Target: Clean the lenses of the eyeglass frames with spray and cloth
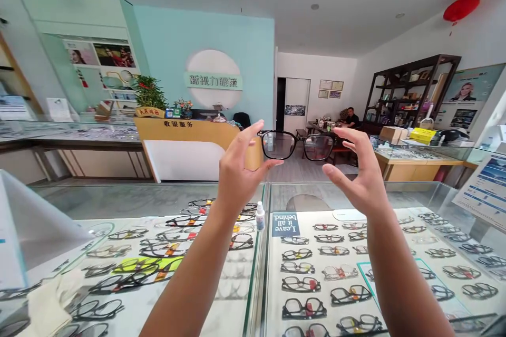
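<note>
A pair of black-framed eyeglasses [299,138] is raised at chest-to-eye height above the glass counter, its two clear lenses facing me. My left hand [245,160] is closed on the left side, with the index finger by the upper corner and the thumb under the lower rim. At the other side is my right hand [361,168]. Its fingertips come up to the right hinge, while the thumb stays apart below the lens, leaving a wide gap. I cannot tell whether these fingertips touch the frame. The temples are hardly visible.
Below lies a glass display counter [265,273] with many eyeglasses in rows. A small white bottle [260,217] stands near its middle seam, beside a dark blue card [286,224]. A pale cloth [51,300] lies lower left. A cashier desk [182,152] and a seated person [351,118] are farther back.
</note>
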The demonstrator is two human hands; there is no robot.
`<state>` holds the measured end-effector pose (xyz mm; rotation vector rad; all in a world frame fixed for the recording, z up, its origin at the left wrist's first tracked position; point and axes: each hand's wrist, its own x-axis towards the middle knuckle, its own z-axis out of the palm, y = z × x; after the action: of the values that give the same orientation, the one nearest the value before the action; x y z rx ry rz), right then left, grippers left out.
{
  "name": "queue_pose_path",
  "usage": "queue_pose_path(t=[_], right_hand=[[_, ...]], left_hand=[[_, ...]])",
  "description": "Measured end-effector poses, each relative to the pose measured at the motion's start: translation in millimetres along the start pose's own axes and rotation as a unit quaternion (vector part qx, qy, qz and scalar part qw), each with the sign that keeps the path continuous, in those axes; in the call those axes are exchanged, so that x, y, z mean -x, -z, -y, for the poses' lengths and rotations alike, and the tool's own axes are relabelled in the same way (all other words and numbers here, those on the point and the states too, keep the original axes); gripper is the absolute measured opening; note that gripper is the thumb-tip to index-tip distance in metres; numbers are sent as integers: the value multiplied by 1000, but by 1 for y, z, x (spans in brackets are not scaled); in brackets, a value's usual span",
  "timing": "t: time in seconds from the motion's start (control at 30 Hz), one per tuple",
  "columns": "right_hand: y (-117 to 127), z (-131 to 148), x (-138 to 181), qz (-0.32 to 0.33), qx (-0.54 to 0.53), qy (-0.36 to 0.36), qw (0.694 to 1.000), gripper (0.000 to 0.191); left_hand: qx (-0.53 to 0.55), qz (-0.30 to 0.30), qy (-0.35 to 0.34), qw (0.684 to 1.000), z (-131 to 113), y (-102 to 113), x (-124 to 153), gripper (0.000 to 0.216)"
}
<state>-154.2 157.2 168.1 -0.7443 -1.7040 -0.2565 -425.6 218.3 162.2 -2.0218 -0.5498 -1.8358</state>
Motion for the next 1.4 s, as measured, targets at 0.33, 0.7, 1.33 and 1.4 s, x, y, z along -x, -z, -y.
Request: queue_pose_path(t=[0.33,0.7,1.33,1.4], right_hand=[[-19,-10,10,-79,88,59,991,63],[-20,-14,10,-51,78,-2,996,70],[-17,-16,11,-19,36,-41,998,62],[-18,-16,11,-8,28,-50,998,61]], left_hand=[[12,-4,2,1000,3,-12,9,82],[28,10,93,995,8,-30,20,84],[-25,-16,124,992,-15,-25,17,76],[-36,-19,126,991,-17,-24,17,75]])
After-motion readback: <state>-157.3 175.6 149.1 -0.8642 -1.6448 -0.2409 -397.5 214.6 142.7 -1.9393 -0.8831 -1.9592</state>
